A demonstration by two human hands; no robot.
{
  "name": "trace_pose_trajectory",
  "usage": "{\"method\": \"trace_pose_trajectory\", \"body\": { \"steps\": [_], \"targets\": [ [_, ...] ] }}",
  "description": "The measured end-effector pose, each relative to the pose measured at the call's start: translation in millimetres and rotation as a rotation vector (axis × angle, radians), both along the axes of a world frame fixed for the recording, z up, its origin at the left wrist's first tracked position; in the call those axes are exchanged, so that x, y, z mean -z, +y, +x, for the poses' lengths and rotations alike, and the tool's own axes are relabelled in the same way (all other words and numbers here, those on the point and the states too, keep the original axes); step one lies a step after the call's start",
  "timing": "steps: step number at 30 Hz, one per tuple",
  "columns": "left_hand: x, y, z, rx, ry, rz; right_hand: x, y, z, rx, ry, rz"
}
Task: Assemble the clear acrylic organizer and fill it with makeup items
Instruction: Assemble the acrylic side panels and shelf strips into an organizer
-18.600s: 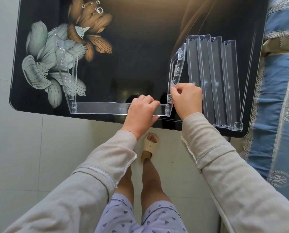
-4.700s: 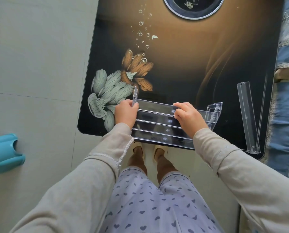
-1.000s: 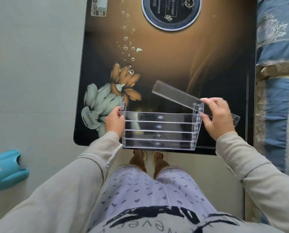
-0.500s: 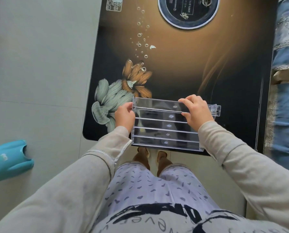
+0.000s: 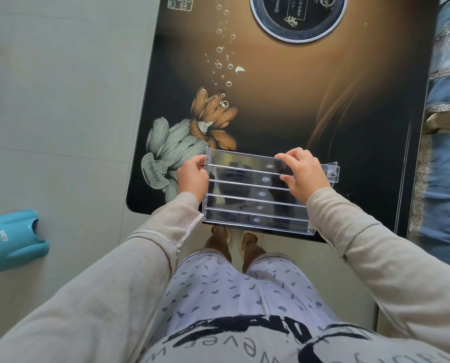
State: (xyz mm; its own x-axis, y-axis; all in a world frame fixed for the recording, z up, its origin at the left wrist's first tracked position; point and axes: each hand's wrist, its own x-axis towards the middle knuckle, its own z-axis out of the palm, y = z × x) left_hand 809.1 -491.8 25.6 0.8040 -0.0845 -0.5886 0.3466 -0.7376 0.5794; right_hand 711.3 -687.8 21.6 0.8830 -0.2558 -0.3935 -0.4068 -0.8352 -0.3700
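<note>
The clear acrylic organizer (image 5: 255, 205) stands at the near edge of the dark glass table (image 5: 323, 113), with several long clear strips lying across it between two end walls. My left hand (image 5: 192, 175) grips its left end wall. My right hand (image 5: 301, 171) presses on the farthest strip (image 5: 244, 160), fingers curled over its far edge. That strip's right end (image 5: 332, 171) sticks out past the right end wall. No makeup items are in view.
The table carries a flower print (image 5: 187, 142) and a round cooktop ring (image 5: 297, 14) at the far end. A blue patterned bedcover (image 5: 446, 153) runs along the right. A teal plastic object (image 5: 9, 239) sits on the tiled floor at left.
A second ago my right hand held the last strip raised and slanted over the organizer. It now lies level across the far side, with my right hand on top of it.
</note>
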Motion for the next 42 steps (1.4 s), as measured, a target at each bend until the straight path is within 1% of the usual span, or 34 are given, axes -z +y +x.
{"method": "trace_pose_trajectory", "body": {
  "steps": [11,30,39,42],
  "targets": [
    [-0.8,1.3,-0.1,0.007,-0.012,0.002,-3.8,2.1,1.6,-0.005,0.0,-0.034],
    [0.1,2.2,2.1,0.01,-0.011,0.002,-5.5,3.6,1.0,0.006,0.02,-0.029],
    [1.3,3.3,6.3,0.032,-0.076,-0.025,-2.2,0.5,6.7,-0.033,0.018,-0.07],
    [2.9,0.7,10.8,0.027,-0.095,-0.005,0.1,-0.9,8.9,-0.054,0.033,-0.073]
  ]
}}
